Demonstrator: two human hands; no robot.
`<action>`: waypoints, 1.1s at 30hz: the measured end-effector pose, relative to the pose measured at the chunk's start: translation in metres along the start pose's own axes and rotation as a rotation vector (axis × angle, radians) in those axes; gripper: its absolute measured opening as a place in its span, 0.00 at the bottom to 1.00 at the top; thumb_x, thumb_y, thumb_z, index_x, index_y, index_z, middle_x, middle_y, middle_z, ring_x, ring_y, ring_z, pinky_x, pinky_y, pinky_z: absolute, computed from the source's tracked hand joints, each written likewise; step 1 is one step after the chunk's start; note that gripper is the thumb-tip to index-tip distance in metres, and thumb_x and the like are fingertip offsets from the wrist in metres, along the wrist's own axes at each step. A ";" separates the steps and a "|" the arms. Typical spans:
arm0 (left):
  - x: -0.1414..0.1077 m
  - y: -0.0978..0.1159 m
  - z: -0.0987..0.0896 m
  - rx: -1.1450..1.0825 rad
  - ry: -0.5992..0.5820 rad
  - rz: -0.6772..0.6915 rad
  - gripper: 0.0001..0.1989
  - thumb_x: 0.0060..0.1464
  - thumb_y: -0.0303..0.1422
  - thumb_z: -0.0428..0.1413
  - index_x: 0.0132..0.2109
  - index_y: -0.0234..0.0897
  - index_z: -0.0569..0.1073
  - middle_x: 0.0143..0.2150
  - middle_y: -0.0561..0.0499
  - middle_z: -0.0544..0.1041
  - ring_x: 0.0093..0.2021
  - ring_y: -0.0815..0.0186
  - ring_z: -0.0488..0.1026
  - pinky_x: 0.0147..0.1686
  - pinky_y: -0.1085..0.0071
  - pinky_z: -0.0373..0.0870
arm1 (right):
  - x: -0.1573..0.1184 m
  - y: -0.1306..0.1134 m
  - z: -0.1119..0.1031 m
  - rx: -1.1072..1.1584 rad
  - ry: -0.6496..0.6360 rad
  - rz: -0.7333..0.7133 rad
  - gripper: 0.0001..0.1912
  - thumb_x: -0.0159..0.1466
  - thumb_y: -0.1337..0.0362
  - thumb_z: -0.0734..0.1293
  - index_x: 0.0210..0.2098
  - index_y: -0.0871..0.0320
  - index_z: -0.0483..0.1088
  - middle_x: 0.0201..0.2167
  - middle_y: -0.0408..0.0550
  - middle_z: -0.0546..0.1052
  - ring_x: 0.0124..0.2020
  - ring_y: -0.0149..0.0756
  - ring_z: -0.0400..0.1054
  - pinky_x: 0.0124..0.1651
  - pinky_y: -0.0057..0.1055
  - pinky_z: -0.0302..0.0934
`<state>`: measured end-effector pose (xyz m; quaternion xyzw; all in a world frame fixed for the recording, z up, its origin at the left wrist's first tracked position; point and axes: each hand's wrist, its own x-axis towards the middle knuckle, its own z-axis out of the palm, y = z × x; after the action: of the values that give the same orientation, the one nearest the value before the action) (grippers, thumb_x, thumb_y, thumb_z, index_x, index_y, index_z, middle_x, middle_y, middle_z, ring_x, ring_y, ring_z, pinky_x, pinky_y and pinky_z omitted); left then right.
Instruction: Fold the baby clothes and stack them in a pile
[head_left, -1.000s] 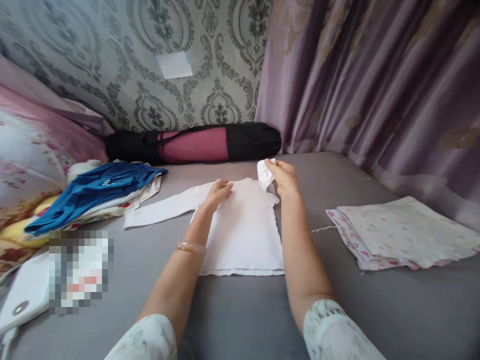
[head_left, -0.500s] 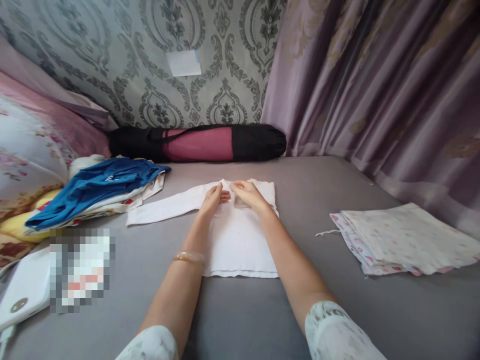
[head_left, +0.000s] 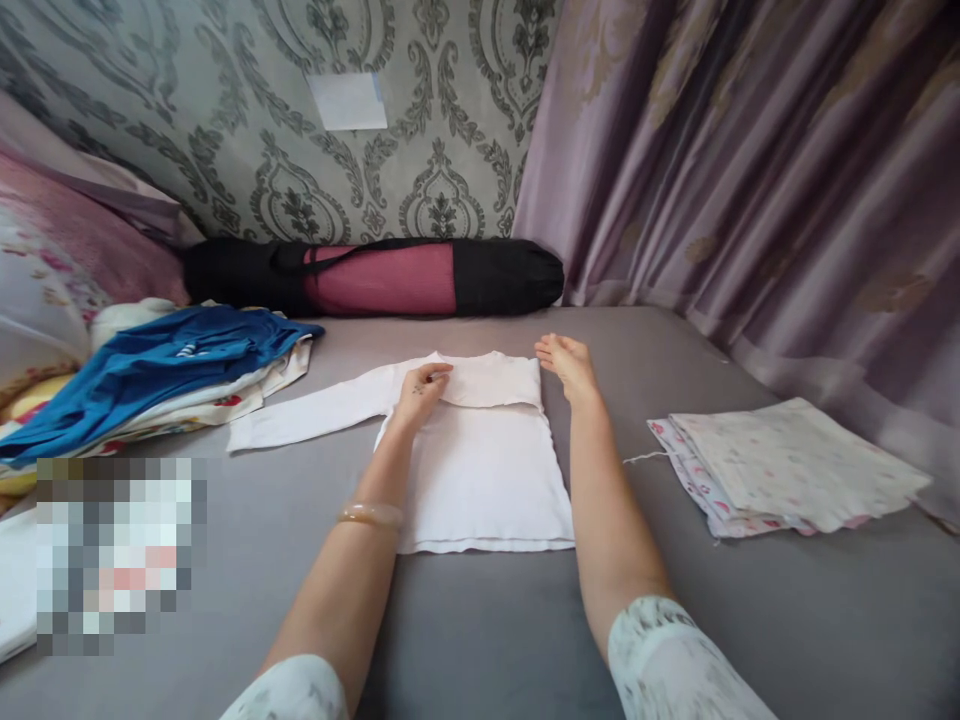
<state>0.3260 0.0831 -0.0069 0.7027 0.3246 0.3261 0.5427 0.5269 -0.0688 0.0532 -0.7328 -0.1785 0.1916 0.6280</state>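
A white long-sleeved garment [head_left: 487, 480] lies on the grey bedding, one sleeve stretched out to the left and the other folded across its upper part. My left hand [head_left: 422, 393] touches the garment near the left shoulder, its fingers bent with a gap between thumb and fingers. Just beyond the garment's upper right edge, my right hand [head_left: 568, 368] is held with its fingers extended and nothing in it.
Blue clothing [head_left: 187, 350] lies on other clothes at the left. Folded patterned cloths [head_left: 795, 465] lie at the right. A black and pink rolled bag [head_left: 382, 278] rests along the wall. A white device [head_left: 16, 590] sits at the lower left.
My right hand has moved right, off the garment, and its fingers have opened. The sleeve now lies flat across the upper part. The view has shifted slightly.
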 end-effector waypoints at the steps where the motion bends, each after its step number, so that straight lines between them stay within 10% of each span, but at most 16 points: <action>1: 0.001 0.000 0.000 -0.001 0.032 0.029 0.16 0.46 0.34 0.56 0.41 0.32 0.79 0.19 0.59 0.60 0.19 0.74 0.53 0.20 0.76 0.49 | 0.002 0.004 -0.003 -0.096 0.041 -0.032 0.14 0.69 0.63 0.57 0.44 0.61 0.73 0.43 0.54 0.79 0.43 0.33 0.74 0.47 0.32 0.66; 8: -0.002 0.001 -0.006 0.123 0.104 0.054 0.16 0.48 0.34 0.52 0.40 0.34 0.80 0.19 0.57 0.62 0.21 0.71 0.58 0.24 0.75 0.56 | -0.010 0.020 0.018 -0.899 -0.104 -0.200 0.20 0.69 0.67 0.53 0.52 0.63 0.72 0.50 0.61 0.76 0.54 0.44 0.68 0.55 0.36 0.58; 12: -0.006 0.005 -0.008 0.228 0.091 -0.027 0.19 0.47 0.31 0.50 0.44 0.33 0.79 0.18 0.56 0.63 0.20 0.69 0.61 0.25 0.73 0.59 | -0.023 0.032 0.040 -1.109 -0.181 -0.209 0.26 0.70 0.62 0.51 0.64 0.67 0.59 0.66 0.61 0.58 0.68 0.46 0.47 0.66 0.42 0.43; 18: -0.009 0.008 -0.010 0.403 0.096 -0.039 0.18 0.48 0.28 0.51 0.44 0.34 0.80 0.25 0.51 0.71 0.27 0.64 0.69 0.36 0.68 0.68 | -0.028 0.050 0.048 -1.195 -0.196 -0.158 0.35 0.71 0.53 0.46 0.70 0.72 0.42 0.71 0.59 0.40 0.71 0.45 0.33 0.69 0.46 0.31; 33: -0.005 -0.006 -0.013 0.603 0.085 0.139 0.14 0.53 0.26 0.48 0.41 0.36 0.77 0.44 0.43 0.74 0.47 0.59 0.71 0.53 0.66 0.63 | -0.030 0.053 0.047 -1.200 -0.151 -0.189 0.36 0.71 0.52 0.46 0.69 0.72 0.44 0.71 0.61 0.42 0.71 0.48 0.37 0.68 0.45 0.34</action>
<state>0.3119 0.0876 -0.0108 0.8383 0.3803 0.2803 0.2722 0.4780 -0.0514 -0.0044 -0.9241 -0.3634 0.0527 0.1058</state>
